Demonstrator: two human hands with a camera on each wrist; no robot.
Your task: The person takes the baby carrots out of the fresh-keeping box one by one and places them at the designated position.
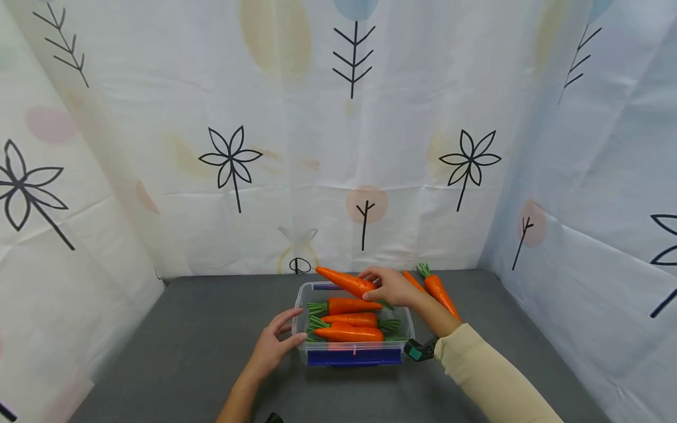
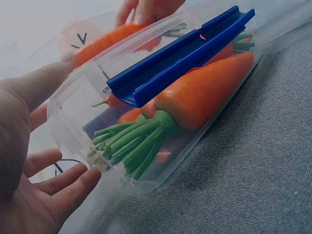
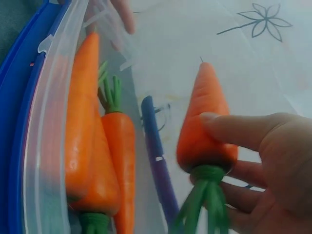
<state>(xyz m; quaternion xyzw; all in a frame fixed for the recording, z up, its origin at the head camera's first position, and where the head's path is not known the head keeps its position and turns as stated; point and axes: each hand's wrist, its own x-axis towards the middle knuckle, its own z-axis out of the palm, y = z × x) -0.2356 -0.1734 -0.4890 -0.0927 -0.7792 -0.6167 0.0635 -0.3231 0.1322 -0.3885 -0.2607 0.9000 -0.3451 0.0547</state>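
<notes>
My right hand (image 1: 388, 286) pinched a carrot (image 1: 341, 281) between thumb and fingers near its thick, leafy end, above the far side of the clear box (image 1: 355, 346). Its long axis ran nearly left to right, tip leftward, roughly in line with the packed carrots (image 1: 349, 335) below, which took up much of the near part. My left hand (image 1: 272, 346), fingers spread, stood at the box's left end; I couldn't tell which fingertips touched it. Two loose carrots (image 1: 441, 295) lay on the worktop (image 1: 222, 335), beyond my right forearm.
</notes>
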